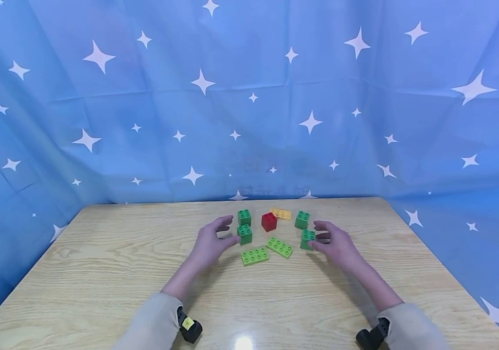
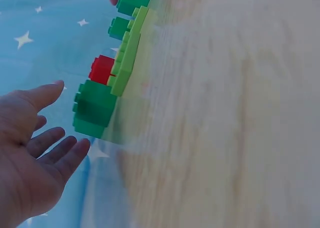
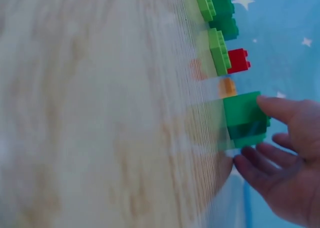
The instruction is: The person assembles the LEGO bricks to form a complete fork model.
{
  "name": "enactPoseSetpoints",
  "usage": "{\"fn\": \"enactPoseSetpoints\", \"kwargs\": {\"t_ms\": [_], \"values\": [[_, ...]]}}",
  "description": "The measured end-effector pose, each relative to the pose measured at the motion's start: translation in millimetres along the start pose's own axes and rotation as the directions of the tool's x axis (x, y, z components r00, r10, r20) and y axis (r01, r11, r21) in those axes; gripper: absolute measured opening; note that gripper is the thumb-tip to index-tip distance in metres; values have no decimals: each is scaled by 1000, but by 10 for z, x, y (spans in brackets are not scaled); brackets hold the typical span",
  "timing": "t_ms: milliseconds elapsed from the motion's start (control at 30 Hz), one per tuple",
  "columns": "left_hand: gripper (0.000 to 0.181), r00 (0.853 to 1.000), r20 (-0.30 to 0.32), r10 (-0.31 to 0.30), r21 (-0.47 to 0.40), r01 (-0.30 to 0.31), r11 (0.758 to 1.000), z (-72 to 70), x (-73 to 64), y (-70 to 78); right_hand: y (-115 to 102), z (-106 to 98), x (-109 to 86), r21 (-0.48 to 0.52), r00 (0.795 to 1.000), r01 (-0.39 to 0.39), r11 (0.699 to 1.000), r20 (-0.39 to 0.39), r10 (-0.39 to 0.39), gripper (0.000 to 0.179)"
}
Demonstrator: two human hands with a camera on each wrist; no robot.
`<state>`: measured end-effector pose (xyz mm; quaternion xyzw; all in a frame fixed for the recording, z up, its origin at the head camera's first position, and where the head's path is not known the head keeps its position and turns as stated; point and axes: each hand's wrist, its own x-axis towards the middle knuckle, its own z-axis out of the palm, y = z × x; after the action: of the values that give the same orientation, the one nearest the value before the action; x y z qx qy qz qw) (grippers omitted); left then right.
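My left hand (image 1: 211, 243), its thumb and fingers spread, is beside a dark green brick (image 1: 244, 235). In the left wrist view a gap shows between this hand (image 2: 35, 153) and the green bricks (image 2: 92, 107). Over on the right, my right hand (image 1: 337, 245) has its thumb tip right at another dark green brick (image 1: 307, 240). Its fingers curve loosely past the far side, and in the right wrist view the thumb (image 3: 280, 107) overlaps the brick (image 3: 245, 110). Further dark green bricks stand behind, one on the left (image 1: 244, 217) and one on the right (image 1: 302, 220).
Between the hands stands a red brick (image 1: 269, 222), with a flat yellow-orange brick (image 1: 281, 214) behind it. Two flat light green bricks lie nearer me, one left (image 1: 255, 256) and one right (image 1: 279, 247). A blue starry curtain (image 1: 249, 107) hangs behind the wooden table (image 1: 100, 272).
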<state>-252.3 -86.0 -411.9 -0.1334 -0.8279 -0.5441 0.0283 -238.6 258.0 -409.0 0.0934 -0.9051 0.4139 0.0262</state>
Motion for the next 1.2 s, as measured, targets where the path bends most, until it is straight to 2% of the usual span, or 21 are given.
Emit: {"fn": "enactPoseSetpoints", "kwargs": {"t_ms": [233,333,567,800,967,1200], "values": [[60,995,0,-95,-130,94,987,94,143,-111,48,26,35,33,1000,-11,999,12,10,62],[59,994,1,-112,-146,111,983,115,182,-134,55,35,52,28,1000,-7,1000,16,6,58],[57,993,19,-116,-131,117,984,155,243,-141,62,32,64,-10,1000,1,1000,22,-1,47],[45,993,14,-118,-86,118,989,172,269,-158,29,29,7,-3,1000,13,1000,12,-13,46],[41,994,7,-106,-71,106,992,158,264,-157,-66,38,-97,4,999,30,1000,13,-30,43],[40,995,28,-100,-41,101,994,142,254,-145,-270,110,-247,64,997,42,997,69,-47,38]]}}
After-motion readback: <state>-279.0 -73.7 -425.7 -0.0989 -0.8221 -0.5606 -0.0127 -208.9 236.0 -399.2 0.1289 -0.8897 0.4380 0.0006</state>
